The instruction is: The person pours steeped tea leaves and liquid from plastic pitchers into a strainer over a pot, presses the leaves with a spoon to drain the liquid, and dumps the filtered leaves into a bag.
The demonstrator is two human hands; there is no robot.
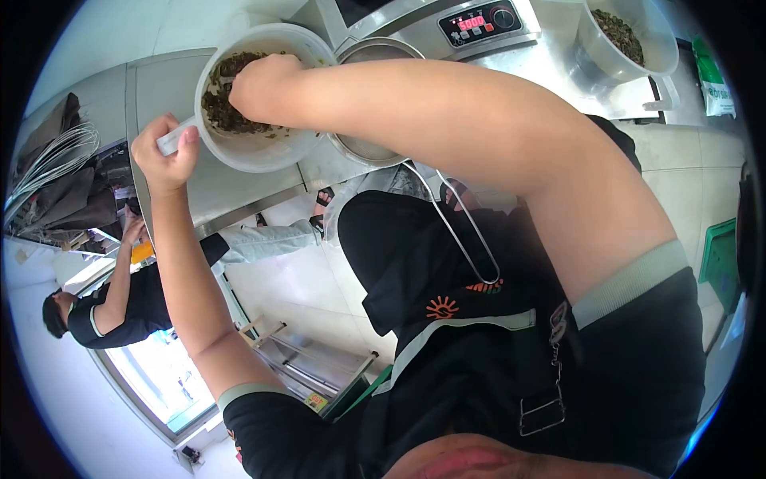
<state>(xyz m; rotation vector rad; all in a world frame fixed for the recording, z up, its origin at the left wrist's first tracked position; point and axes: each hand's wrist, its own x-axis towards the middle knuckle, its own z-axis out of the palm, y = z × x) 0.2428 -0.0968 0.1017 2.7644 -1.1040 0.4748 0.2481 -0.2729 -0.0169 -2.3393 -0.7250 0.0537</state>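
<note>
My left hand [166, 156] is closed around the handle [177, 139] of a translucent white plastic jug [275, 160], which is tilted with its mouth towards me. Inside lie dark, wet-looking leaves [227, 116], like tea leaves. My right hand [267, 88] reaches into the jug with its fingers curled in among the leaves. Its fingertips are hidden, and a small pale piece shows beside them; I cannot tell what it is. Under my right forearm, next to the jug, sits a round metal strainer [375, 52], its long wire handle [488, 267] sticking out over the counter's edge.
An induction cooker [479, 28] with a lit red display stands behind the strainer. At the right is another clear jug [594, 60] with leaves, beside a green-and-white packet [712, 80]. A whisk [56, 164] lies at the left. A co-worker [132, 291] stands nearby.
</note>
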